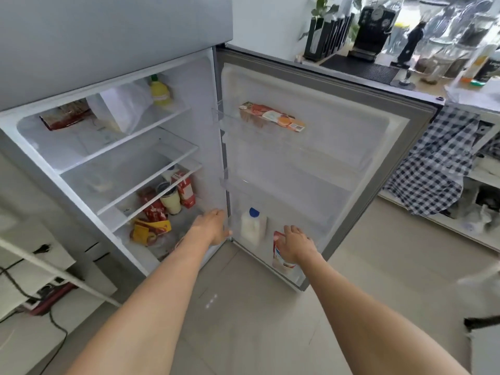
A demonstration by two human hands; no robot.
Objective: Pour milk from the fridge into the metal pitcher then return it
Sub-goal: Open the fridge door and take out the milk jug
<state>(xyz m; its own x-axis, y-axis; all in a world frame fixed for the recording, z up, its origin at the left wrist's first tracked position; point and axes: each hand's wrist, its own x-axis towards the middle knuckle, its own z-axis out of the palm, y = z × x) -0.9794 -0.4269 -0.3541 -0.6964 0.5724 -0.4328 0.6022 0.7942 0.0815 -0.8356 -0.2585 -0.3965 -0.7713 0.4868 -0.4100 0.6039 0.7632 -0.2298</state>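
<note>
The fridge stands open with its door swung out to the right. A white plastic milk bottle with a blue cap stands upright in the bottom door shelf. Just right of it in the same shelf is a red and white carton. My right hand lies over the carton's top with fingers curled around it. My left hand reaches to the hinge-side edge of that shelf, left of the bottle, fingers out and holding nothing. No metal pitcher is in view.
The fridge's inner shelves hold a yellow bottle, bags, a cup and red cartons. A flat orange packet lies in the upper door shelf. A counter with a coffee machine is behind the door, and a checked cloth hangs at right.
</note>
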